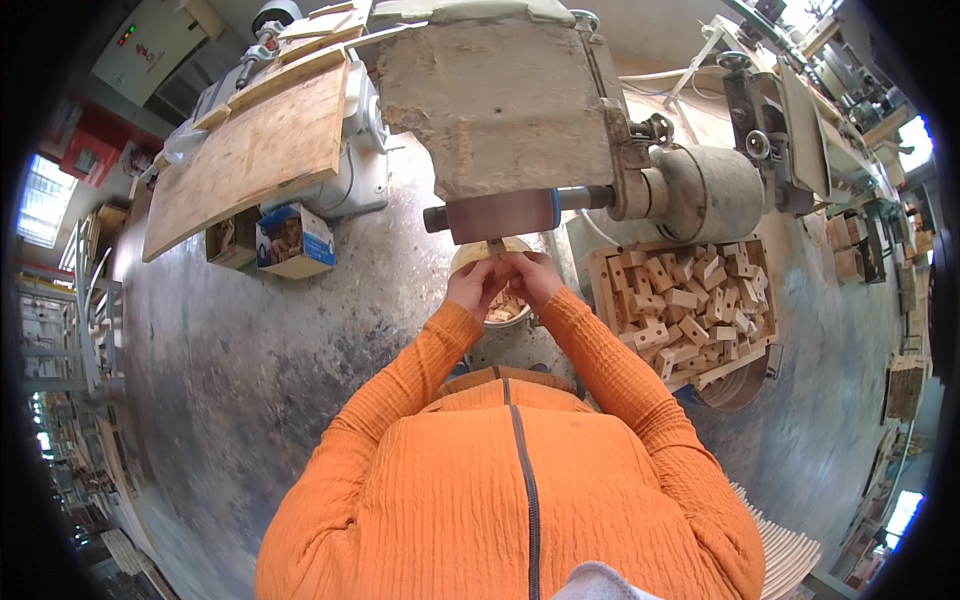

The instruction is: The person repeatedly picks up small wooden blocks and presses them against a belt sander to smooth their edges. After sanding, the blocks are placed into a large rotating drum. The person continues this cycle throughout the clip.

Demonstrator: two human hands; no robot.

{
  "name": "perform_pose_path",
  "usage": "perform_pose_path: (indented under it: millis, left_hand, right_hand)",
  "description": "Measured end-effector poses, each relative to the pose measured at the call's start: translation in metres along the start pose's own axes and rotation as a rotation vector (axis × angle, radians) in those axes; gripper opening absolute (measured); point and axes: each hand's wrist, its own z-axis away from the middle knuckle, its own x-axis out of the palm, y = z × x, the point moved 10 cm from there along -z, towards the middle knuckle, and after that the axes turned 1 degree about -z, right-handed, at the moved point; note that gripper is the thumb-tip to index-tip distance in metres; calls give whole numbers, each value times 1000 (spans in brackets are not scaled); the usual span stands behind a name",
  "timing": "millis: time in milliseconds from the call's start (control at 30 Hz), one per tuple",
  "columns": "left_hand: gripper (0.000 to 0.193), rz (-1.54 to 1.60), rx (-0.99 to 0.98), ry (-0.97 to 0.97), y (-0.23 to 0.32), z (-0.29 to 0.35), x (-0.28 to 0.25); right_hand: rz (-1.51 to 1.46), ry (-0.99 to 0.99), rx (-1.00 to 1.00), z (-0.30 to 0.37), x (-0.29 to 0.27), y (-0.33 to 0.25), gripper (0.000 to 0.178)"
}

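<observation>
Both hands meet in front of the sanding drum [503, 215], a reddish-brown roller on a horizontal shaft. Between the fingertips is a small wooden piece [495, 246], its upper end at the drum's lower edge; most of it is hidden by the fingers, and whether it touches the drum I cannot tell. My left hand [472, 285] is closed on it from the left, my right hand [533, 278] from the right. Under the hands stands a round bucket [520, 320] with wooden pieces inside.
At the right, a wooden crate [598, 290] is heaped with drilled wooden blocks [690, 300]. The machine's motor [710, 192] juts out above it. A plywood board [250, 150] lies on a machine at the left, with a blue and white carton [300, 243] below.
</observation>
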Motion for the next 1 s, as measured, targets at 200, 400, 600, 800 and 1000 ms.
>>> perform_pose_path:
  millis: [200,400,600,800,1000]
  left_hand:
    - [25,-39,113,-55,7,14,10]
    - [29,-222,78,0,-9,23,-2]
    - [26,-94,-13,-42,-21,13,-10]
    - [21,-5,-48,-22,-15,4,-8]
    - [19,-1,6,-17,-2,-7,-9]
  right_hand:
    - [10,-81,-158,11,4,-9,26]
    - [764,143,-470,40,-12,-24,33]
    - [365,6,-218,36,-12,-1,35]
    - [149,-43,-26,17,-3,8,29]
    - [-5,28,-16,-1,3,8,30]
